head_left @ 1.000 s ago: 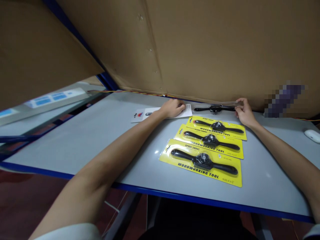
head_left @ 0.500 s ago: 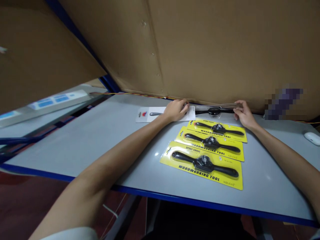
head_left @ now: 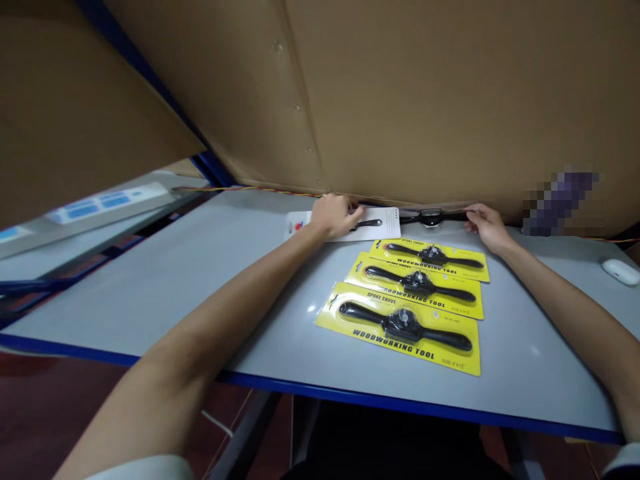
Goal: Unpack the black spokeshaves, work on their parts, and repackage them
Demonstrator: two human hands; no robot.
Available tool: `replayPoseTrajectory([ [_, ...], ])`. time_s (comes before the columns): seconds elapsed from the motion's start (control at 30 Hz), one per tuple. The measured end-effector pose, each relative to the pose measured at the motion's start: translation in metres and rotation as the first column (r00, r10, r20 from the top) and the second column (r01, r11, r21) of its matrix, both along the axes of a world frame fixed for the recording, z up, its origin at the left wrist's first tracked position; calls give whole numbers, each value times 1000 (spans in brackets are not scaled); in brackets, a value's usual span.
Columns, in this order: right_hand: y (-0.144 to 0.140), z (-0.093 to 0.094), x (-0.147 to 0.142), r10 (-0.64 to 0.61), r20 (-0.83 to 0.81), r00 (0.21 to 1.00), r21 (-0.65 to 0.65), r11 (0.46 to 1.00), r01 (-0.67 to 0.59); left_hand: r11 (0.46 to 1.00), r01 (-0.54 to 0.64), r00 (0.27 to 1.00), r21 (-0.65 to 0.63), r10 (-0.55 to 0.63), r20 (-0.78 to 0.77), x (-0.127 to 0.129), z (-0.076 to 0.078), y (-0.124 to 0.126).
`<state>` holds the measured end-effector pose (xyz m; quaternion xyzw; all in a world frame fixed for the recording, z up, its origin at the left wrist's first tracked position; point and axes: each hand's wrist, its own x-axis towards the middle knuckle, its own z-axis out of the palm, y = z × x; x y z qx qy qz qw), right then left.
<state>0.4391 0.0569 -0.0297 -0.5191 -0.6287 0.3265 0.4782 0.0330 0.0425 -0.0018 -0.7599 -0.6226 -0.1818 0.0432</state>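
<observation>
Left hand point(head_left: 333, 215) flat on white card point(head_left: 373, 225), card slid right under spokeshave point(head_left: 431, 217); right hand point(head_left: 484, 223) pinching its handle end.

Open grey table point(head_left: 165, 287) on the left, cardboard wall point(head_left: 425, 100) closing the back — yellow packs point(head_left: 400, 327) mid-table

**Grey bench walled in by cardboard**

A grey bench point(head_left: 150, 287) with a blue edge is seen across the view. Behind it, large brown cardboard sheets point(head_left: 425, 100) are stood as a wall, and another sheet point(head_left: 75, 100) is leaned over the left side. A blue frame bar point(head_left: 210, 167) is visible between them. A thin red-and-yellow wire point(head_left: 250, 190) is run along the foot of the cardboard. A second grey surface point(head_left: 75, 227) is set to the left, with a white strip point(head_left: 100, 203) on it. A dark reddish floor point(head_left: 50, 400) is seen below. Soft glare is cast on the bench top.
</observation>
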Motion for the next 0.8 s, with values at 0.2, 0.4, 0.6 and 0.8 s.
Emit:
replayPoseTrajectory([
  [0.2, 8, -6, 5, -72, -37, 997, 25, 997, 73, 996, -90, 993, -27, 87, -84, -26, -1, 1],
  [0.4, 2, -5, 2, -59, -22, 998, 55, 997, 61, 997, -74, 996, 6, 74, -39, -3, 0, -7],
  [0.6, -8, -3, -13, 41, 64, 997, 52, 998, -44, 999, -28, 999, 28, 27, 25, 40, 3, -25],
  [0.8, -2, -4, -8, -11, 32, 999, 61, 998, 9, 1000, -5, 999, 7, 5, -33, 42, 2, -29],
])
